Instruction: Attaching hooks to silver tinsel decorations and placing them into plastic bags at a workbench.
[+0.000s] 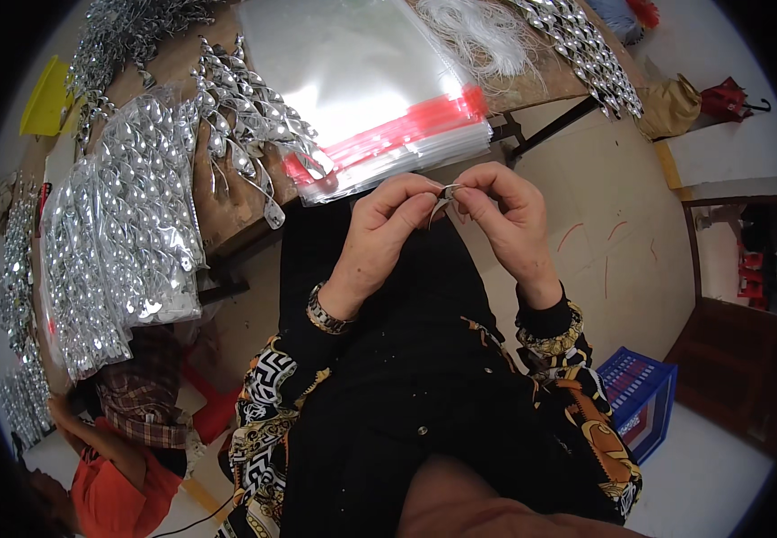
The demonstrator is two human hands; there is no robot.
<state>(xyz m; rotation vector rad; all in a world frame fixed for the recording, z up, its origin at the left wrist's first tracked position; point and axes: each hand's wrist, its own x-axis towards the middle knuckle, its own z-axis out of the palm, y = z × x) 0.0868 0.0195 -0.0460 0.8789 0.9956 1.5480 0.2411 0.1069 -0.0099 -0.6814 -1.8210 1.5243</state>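
Over my lap, just off the table's front edge, my left hand (387, 229) and my right hand (510, 220) meet fingertip to fingertip. Each pinches thumb against forefinger on a small shiny silver strip (440, 213), whose loose end curls down between them. The fingers cover most of it. Right behind them lies a stack of clear plastic bags (344, 67) with a red band along the near edge. Left of the stack, loose twisted silver strands (245, 112) spread over the table, some hanging past its edge.
Bagged silver spirals (128, 224) drape over the table (227, 211) at left. White string (487, 40) and more silver strands (586, 54) lie at far right. A blue plastic basket (635, 394) stands on the floor at right. Another person in an orange shirt (128, 480) is at lower left.
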